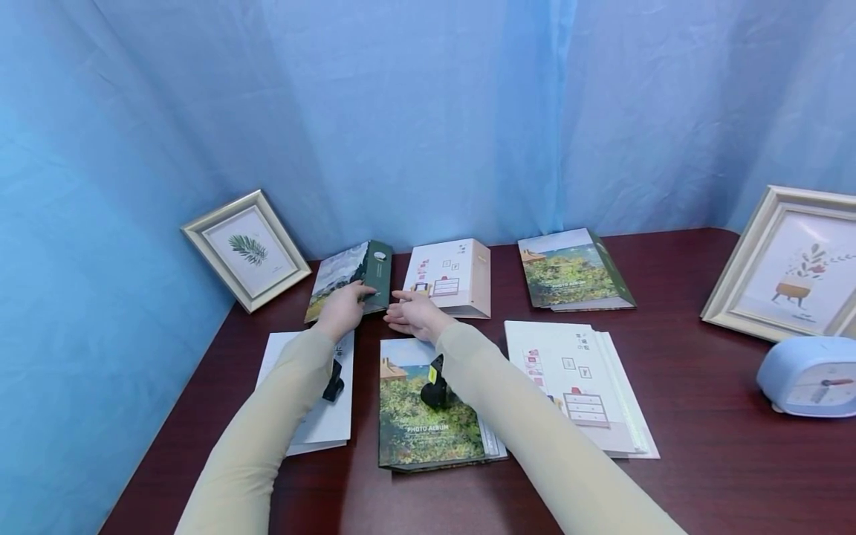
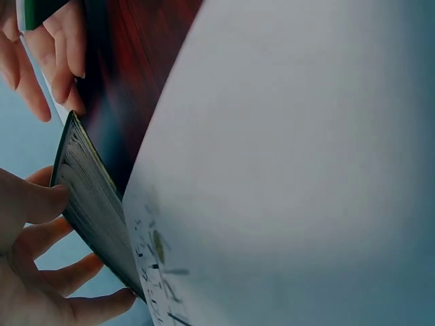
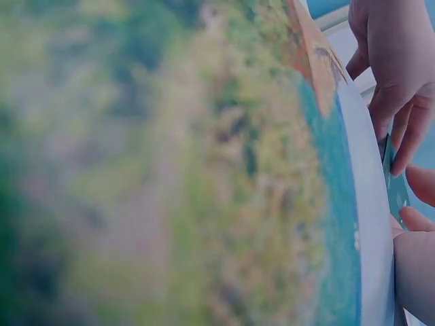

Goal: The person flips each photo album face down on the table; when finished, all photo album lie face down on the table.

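Both hands reach to the back of the table, at about 11 o'clock from the person. The left hand holds the green album, which leans up on its edge with its dark spine at the right. The fingers curl around its near edge and the thumb presses the page edges, as the left wrist view shows, likely so it does not tip over. The right hand is spread flat, palm down, just beside the album's spine at its 3 o'clock. I cannot tell if it touches the album; its place suggests it is there to steady that side. A white album stands just right of that hand. A field album sits farther right, at 1 o'clock. Three more lie flat nearer the person: a pale album under the left arm, a photo album under the right arm, and a drawer album at its 3 o'clock. A leaf frame leans on the blue curtain at 10 o'clock. A flower frame and a blue clock stand at 3 o'clock.
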Demonstrator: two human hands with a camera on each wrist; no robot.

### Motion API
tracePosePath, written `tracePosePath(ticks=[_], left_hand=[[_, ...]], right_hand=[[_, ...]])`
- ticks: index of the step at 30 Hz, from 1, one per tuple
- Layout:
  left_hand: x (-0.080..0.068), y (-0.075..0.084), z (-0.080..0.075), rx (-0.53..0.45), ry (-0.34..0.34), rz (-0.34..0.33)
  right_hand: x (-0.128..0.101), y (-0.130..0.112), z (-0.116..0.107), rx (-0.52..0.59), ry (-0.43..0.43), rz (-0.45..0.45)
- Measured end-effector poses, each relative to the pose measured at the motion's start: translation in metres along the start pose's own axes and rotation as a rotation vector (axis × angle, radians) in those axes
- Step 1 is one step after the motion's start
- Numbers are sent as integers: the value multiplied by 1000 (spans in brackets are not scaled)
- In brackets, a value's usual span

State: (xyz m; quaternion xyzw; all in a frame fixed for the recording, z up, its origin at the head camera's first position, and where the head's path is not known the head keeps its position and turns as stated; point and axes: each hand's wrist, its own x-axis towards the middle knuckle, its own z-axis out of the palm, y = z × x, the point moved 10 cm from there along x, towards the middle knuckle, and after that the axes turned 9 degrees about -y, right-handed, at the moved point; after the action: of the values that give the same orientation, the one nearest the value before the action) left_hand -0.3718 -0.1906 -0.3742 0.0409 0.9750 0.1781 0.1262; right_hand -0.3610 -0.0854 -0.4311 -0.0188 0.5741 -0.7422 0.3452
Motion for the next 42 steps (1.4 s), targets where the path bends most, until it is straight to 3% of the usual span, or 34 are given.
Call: tracePosePath(ticks=[6,16,25,31,42], left_hand=[[2,-4,6,63,-30,-21],[1,-9,10,69,-59,-12],[-4,-7,-1,-11,-66,-35],[-7,2,-13,-40,-33,2],[-20,15,-18,-137,-6,72]], right_hand=[[-2,1,0,-6,-1,4],[-4,3,-2,-16,-1,5],[-12,-7,-1,-25,-21,-7],[-19,-21,6,-26,-52,-31],[-55,-37,15,-106,-116,-40]])
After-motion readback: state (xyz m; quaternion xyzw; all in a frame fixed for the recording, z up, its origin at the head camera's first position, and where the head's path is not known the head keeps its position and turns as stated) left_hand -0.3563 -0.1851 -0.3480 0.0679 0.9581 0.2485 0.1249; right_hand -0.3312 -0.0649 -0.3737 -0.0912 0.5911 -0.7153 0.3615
